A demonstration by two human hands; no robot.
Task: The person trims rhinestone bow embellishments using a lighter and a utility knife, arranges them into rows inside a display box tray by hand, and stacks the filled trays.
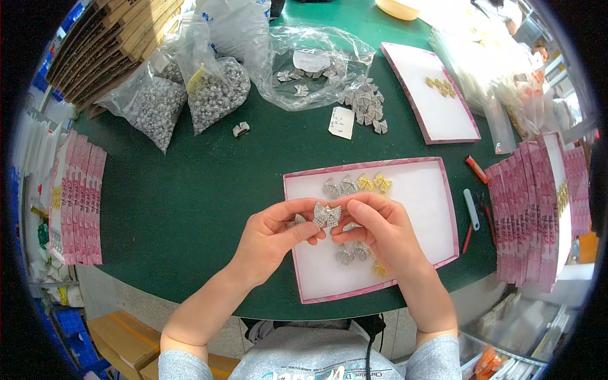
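Observation:
My left hand point(272, 231) and my right hand point(380, 225) meet above a pink-edged white tray point(415, 221). Pinched between their fingertips is a silver bow-shaped piece point(327, 215) with a sparkling surface. Another silver piece point(297, 220) shows partly at the fingers of my left hand. In the tray's upper row are silver pieces point(340, 186) and gold pieces point(373, 182). Lower down lie silver pieces point(352, 253) and a gold piece point(380, 270), partly covered by my right hand.
Bags of small silver parts point(152, 104) stand at the back left. Loose silver pieces point(366, 102) lie by an open plastic bag point(278, 57) and a label point(341, 122). A second tray point(437, 130), pliers point(484, 212), a cutter point(470, 209) and stacked pink boxes point(525, 209) are right.

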